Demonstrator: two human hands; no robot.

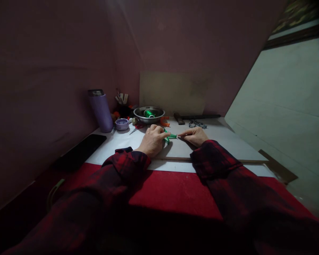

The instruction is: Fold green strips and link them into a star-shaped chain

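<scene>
So in the head view, the left hand (pixel 152 141) is curled over a small green piece (pixel 171 136), gripping one end of it. The right hand (pixel 195 136) has its fingertips drawn together in a pinch right by the piece's other end. Whatever's between those fingertips is too small for me to tell. The green piece sits between the two hands, low over a pale board (pixel 228 143) on the desk.

Containers are mostly behind the left hand. There's a shiny metal bowl (pixel 138 118) with a spool of green thread (pixel 149 113) lying in it. Left of that is a shallow purple tub (pixel 122 125), and honestly I can't make out what's inside. Further left stands a purple flask (pixel 102 112) with a dark-topped cap on, so its contents are hidden. Behind the tub, some pale sticks (pixel 122 98) poke up out of a dark spot; can't tell what holds them.

Also around: red-handled scissors (pixel 137 128) in front of the bowl, an orange piece (pixel 165 122) just right of it, a hammer (pixel 179 119) beyond the right hand, and a flat black slab (pixel 81 150) at the left.
</scene>
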